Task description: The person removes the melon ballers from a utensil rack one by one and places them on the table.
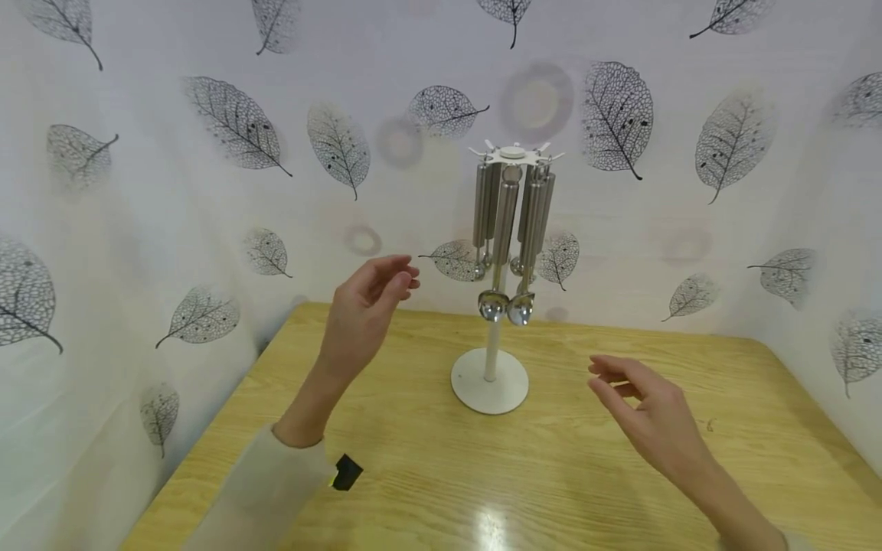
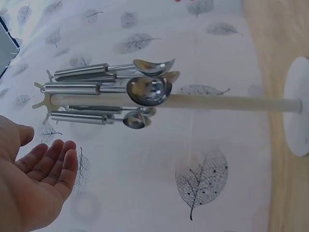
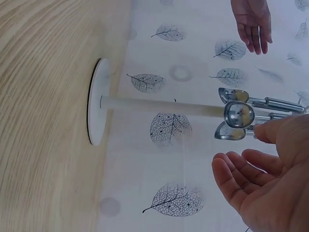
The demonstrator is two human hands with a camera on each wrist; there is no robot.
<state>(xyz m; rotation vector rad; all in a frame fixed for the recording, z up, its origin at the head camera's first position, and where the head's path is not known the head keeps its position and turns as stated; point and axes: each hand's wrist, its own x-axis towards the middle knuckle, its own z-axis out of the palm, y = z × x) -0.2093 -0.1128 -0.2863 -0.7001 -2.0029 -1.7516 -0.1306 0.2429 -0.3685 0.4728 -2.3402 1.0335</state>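
A white stand (image 1: 490, 380) with a round base rises from the wooden table, its spoked top (image 1: 512, 154) ringed with hooks. Several steel ladles hang from it by their handles, bowls downward; one front ladle (image 1: 493, 304) faces the head camera, and another ladle (image 1: 521, 308) hangs just right of it. My left hand (image 1: 367, 310) is raised to the left of the stand, fingers relaxed and slightly bent, holding nothing. Lower and to the right, my right hand (image 1: 648, 413) hovers over the table with loosely bent fingers and nothing in them. Both hands are apart from the ladles.
The wooden table (image 1: 413, 490) fills the lower view. A small black object (image 1: 347, 472) shows beside the left sleeve (image 1: 269, 490). Behind and at both sides hangs a white curtain (image 1: 441, 46) printed with grey leaves, close to the table's back edge.
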